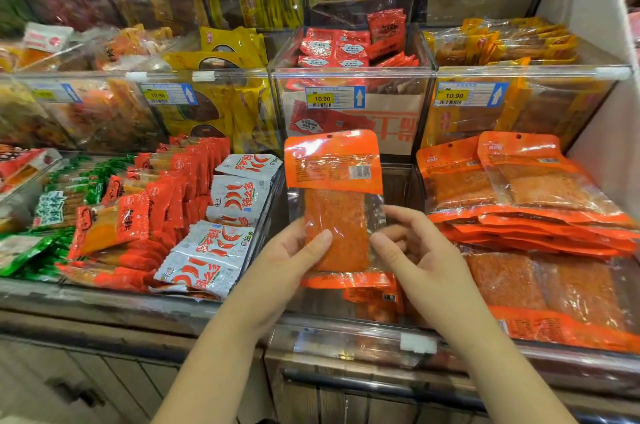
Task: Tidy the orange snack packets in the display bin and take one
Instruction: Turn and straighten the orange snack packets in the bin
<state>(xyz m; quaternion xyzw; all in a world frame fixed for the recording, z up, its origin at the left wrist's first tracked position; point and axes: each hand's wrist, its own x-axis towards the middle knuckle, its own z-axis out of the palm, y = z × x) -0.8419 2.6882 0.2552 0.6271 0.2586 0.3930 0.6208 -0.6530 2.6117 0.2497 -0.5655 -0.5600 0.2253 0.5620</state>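
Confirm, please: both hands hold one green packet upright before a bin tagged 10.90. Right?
Wrong colour: the head view shows the packet is orange, not green. The left hand and right hand hold it upright before the tagged bin.

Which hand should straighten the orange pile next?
Probably the right hand: it is nearer the orange pile and holds only the edge of the held packet, while the left hand grips that packet with its thumb across the front.
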